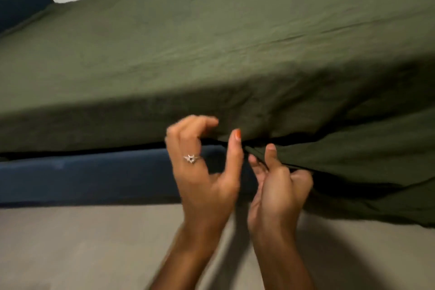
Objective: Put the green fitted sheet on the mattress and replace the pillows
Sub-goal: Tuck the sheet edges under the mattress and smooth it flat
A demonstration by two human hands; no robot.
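The dark olive-green cotton fitted sheet [211,49] covers the whole top of the mattress, filling the upper two thirds of the frame, and drapes over its near side. Along the left half of that side the hem is already drawn down to the gap above the navy-blue upholstered bed frame [82,172]. At the lower right the cloth hangs loose and bunched, spilling toward the pale grey floor [70,242].

The right hand [280,186], just right of centre, is clenched on the hem of the sheet, its fingers [270,155] curled into a fold of fabric. The left hand [204,162], beside it and wearing a silver star-shaped ring [191,158], is spread and released, thumb and forefinger arched near the mattress edge but gripping nothing.

The step in hand appears to be tucking the loose hem under the mattress. To do it well, the free left hand should probably lift or press the mattress edge at centre frame while the right draws the elastic down and under, keeping the pull straight so the creases across the top flatten rather than skew. Working rightward along the hanging part, a stretch at a time, would likely stop the tucked left portion from springing back out. No pillows are in view; replacing them comes later.
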